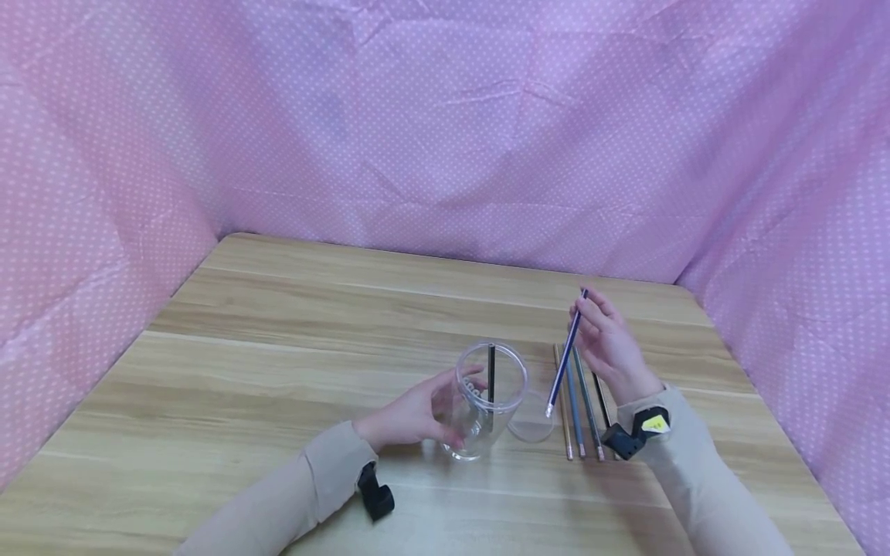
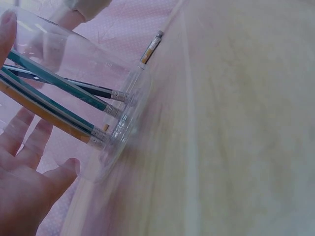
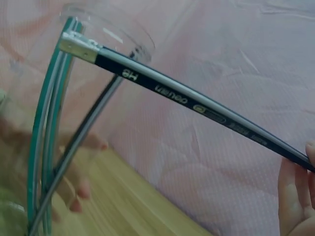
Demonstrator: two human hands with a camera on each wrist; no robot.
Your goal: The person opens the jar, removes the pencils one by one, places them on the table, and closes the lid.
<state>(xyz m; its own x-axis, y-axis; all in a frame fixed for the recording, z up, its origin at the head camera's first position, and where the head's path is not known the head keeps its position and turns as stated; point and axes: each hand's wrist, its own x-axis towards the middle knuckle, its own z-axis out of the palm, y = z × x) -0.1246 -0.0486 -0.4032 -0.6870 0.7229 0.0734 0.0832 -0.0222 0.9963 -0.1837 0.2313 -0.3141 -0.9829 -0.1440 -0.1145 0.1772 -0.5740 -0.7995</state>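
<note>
My left hand (image 1: 410, 415) holds a clear plastic cup (image 1: 490, 434) upright on the table, the thumb on its near side and fingers on the far side. Several pencils stand inside, eraser ends down; green pencils (image 2: 64, 83) and an orange-brown one (image 2: 64, 123) show in the left wrist view. My right hand (image 1: 613, 347) pinches a dark blue pencil (image 1: 568, 351) near its upper end. That pencil slants in the air to the right of the cup, its eraser end lowest. In the right wrist view, its metal ferrule (image 3: 78, 47) overlaps the cup.
On the wooden table (image 1: 313, 340), several more pencils (image 1: 575, 409) lie side by side below my right hand. A clear round disc (image 1: 531, 426), perhaps a lid, lies between them and the cup. Pink dotted cloth (image 1: 445, 139) hangs around the back and sides.
</note>
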